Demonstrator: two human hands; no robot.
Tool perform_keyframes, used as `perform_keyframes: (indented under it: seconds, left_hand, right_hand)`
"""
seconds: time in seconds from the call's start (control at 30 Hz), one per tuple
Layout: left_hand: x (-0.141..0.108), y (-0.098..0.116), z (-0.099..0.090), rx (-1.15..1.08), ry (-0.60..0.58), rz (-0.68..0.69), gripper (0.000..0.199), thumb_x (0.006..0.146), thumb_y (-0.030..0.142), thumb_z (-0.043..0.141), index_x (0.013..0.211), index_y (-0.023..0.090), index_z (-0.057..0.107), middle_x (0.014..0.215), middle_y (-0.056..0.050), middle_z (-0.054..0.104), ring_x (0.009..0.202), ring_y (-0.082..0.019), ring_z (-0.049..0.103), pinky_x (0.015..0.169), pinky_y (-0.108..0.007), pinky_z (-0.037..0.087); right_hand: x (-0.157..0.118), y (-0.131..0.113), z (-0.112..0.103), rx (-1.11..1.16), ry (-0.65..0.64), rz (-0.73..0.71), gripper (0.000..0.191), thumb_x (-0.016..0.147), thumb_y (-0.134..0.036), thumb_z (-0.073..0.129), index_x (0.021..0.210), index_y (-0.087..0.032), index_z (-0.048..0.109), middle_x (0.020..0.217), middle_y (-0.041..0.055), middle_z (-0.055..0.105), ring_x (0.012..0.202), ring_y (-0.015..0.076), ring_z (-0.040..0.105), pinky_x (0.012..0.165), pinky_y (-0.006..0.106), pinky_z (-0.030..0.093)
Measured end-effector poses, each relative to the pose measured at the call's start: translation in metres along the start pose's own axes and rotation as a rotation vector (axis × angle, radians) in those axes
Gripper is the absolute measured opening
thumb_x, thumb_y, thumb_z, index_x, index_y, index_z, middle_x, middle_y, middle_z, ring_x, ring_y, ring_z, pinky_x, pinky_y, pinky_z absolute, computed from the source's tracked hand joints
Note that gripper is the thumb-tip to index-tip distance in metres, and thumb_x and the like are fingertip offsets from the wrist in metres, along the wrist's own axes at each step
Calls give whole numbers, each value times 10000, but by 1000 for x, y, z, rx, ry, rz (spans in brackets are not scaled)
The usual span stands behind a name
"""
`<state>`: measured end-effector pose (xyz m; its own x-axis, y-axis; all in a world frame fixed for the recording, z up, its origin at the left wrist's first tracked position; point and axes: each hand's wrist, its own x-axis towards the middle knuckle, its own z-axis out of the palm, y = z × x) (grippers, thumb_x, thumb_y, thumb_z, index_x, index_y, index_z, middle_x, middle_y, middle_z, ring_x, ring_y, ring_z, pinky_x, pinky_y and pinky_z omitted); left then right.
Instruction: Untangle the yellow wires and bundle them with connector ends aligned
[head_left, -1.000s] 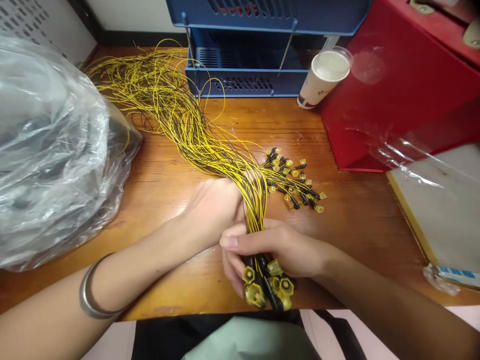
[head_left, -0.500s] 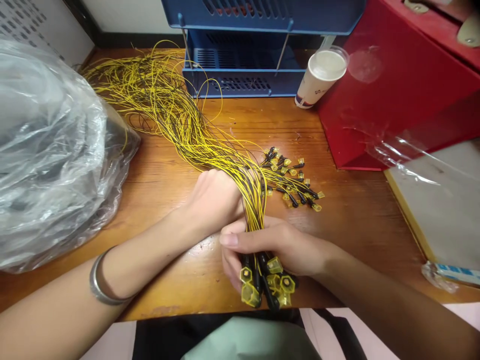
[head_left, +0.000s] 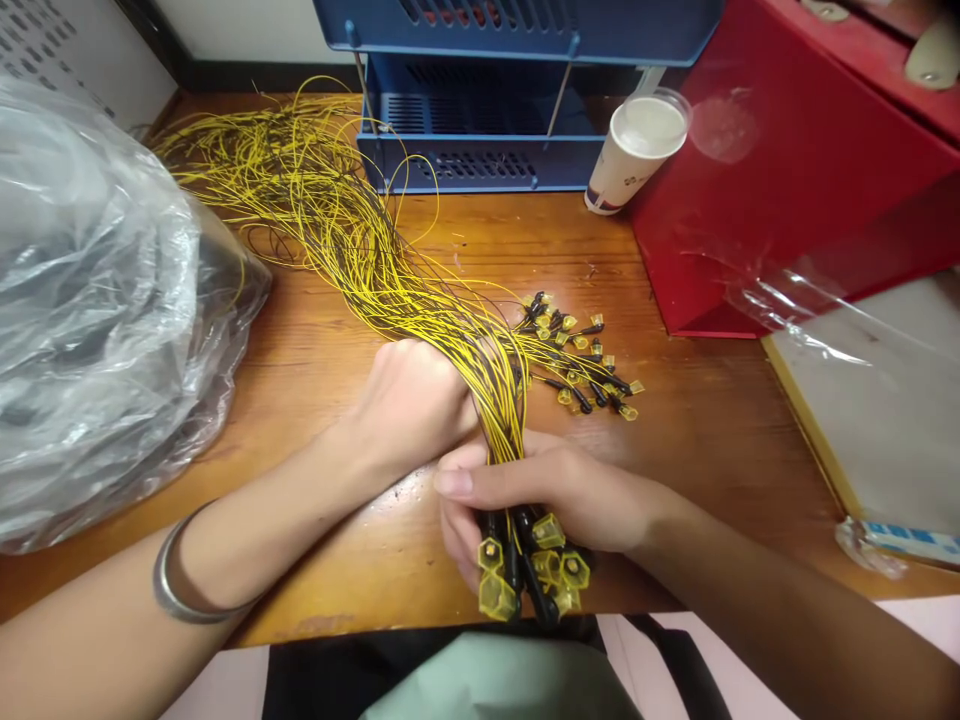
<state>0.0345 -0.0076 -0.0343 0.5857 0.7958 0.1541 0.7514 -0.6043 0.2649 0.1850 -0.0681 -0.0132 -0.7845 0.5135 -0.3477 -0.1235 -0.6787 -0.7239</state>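
A long bundle of thin yellow and dark wires (head_left: 375,270) sweeps from the back left of the table towards me. My left hand (head_left: 420,395) is closed at the bend of the bundle, with its fingers mostly hidden by the wires. Nearer me, my right hand (head_left: 555,490) wraps round the bundle, its thumb across the front. Below that grip hang black-sleeved ends with clear yellow caps (head_left: 499,595). Just beyond my hands, several more capped ends (head_left: 585,370) lie spread on the wood.
To the left bulges a clear plastic bag (head_left: 112,320). Blue stacked trays (head_left: 465,165) stand at the back beside a paper cup (head_left: 637,150). A red box (head_left: 787,170) and a grey board with a yellowish edge (head_left: 885,400) are at the right of the wooden table (head_left: 712,480).
My left hand and forearm have shifted slightly left. The whole view has also slid a little; my right hand keeps its hold on the wires.
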Motion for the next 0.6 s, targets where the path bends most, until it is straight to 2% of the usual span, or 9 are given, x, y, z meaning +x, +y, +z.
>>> perform_keyframes:
  seconds: [0.2, 0.37, 0.5, 0.6]
  left_hand:
    - [0, -1, 2, -30, -2, 55, 291, 883, 280, 447, 852, 174, 716, 808, -80, 720, 755, -246, 663, 639, -337, 456]
    - [3, 3, -4, 23, -72, 38, 308, 928, 283, 417, 930, 182, 708, 842, -84, 712, 715, -226, 599, 615, -331, 378]
    - [6, 7, -11, 61, -132, 40, 277, 921, 273, 449, 1009, 203, 702, 771, -48, 661, 628, -177, 489, 576, -310, 279]
    - [9, 7, -9, 124, -159, 54, 284, 922, 274, 469, 1081, 232, 701, 770, -49, 669, 628, -181, 491, 564, -306, 220]
  right_hand:
    - [1, 1, 0, 14, -36, -14, 421, 876, -496, 630, 640, -149, 601, 635, 5, 573, 570, 97, 485, 547, 227, 392]
    - [2, 2, -1, 3, -36, -3, 443, 849, -532, 651, 641, -144, 603, 610, -3, 547, 552, 95, 467, 538, 232, 378]
    - [3, 2, -1, 31, -42, -3, 446, 850, -535, 653, 641, -145, 599, 608, -6, 537, 556, 94, 453, 535, 230, 370]
    - [3, 2, 0, 18, -34, -21, 438, 850, -521, 662, 635, -145, 598, 616, -2, 538, 578, 99, 447, 546, 232, 379]
